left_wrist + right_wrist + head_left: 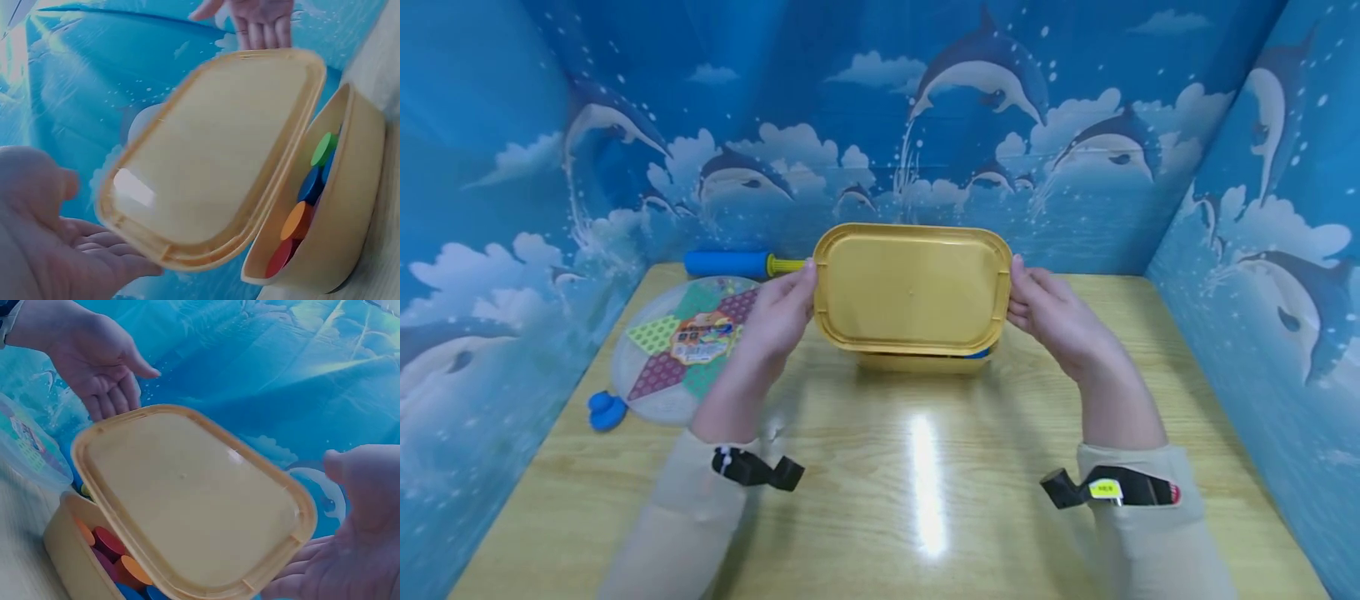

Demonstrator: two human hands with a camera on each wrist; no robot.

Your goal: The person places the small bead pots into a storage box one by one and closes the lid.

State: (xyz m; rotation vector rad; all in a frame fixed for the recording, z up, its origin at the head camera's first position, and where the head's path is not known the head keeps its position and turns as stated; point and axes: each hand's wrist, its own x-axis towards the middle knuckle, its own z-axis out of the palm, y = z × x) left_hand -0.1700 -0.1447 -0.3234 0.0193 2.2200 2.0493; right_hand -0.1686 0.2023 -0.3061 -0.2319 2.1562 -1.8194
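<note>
A yellow plastic lid (912,289) is held up tilted between both hands, over the back of a matching yellow box (925,364). My left hand (778,312) supports its left end; in the left wrist view the fingers (119,259) run straight along the lid's edge and the thumb stands away. At the right end, my right hand (1056,312) does the same, fingers (300,569) extended at the rim and thumb apart. Inside the box, several round coloured pieces show, among them an orange one (296,220) and a green one (323,149).
Left of the box lies a round clear disc (647,350) with a coloured star pattern. A blue cylinder (727,264) with a yellow ribbed end is behind it, and a small blue toy (606,411) sits near the table's left edge. Dolphin-print sheets (880,125) wall the wooden table (850,500).
</note>
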